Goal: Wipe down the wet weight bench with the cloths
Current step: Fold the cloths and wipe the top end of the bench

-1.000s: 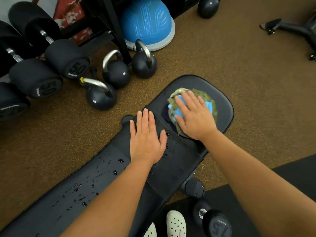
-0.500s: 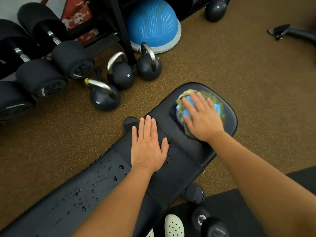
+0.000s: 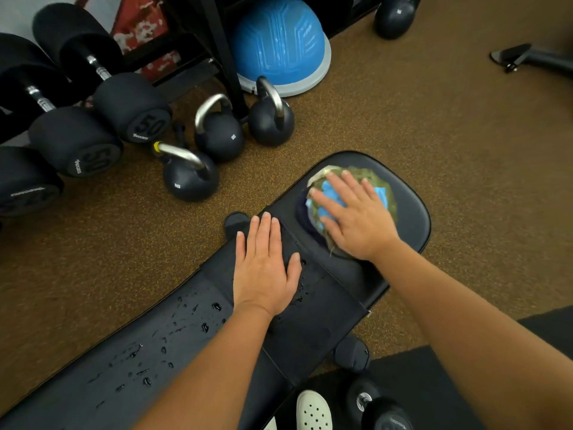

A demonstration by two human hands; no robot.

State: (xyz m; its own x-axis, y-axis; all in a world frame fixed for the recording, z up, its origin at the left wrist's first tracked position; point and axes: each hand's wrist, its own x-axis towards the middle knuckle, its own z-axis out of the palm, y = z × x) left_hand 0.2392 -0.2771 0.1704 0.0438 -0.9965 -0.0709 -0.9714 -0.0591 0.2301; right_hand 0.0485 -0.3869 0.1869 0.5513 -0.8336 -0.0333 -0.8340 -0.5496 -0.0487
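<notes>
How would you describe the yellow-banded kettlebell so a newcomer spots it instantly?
Find the blue half-dome balance trainer beside the black rack. Three black round kettlebells with steel handles sit on the brown floor in front of it. The target kettlebell is the one closest to the black dumbbells marked 50, and only its handle carries a yellow band.

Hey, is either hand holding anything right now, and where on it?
Nothing is gripped. The right hand presses flat on top of the cloths; the left hand lies flat on the bench.
</notes>
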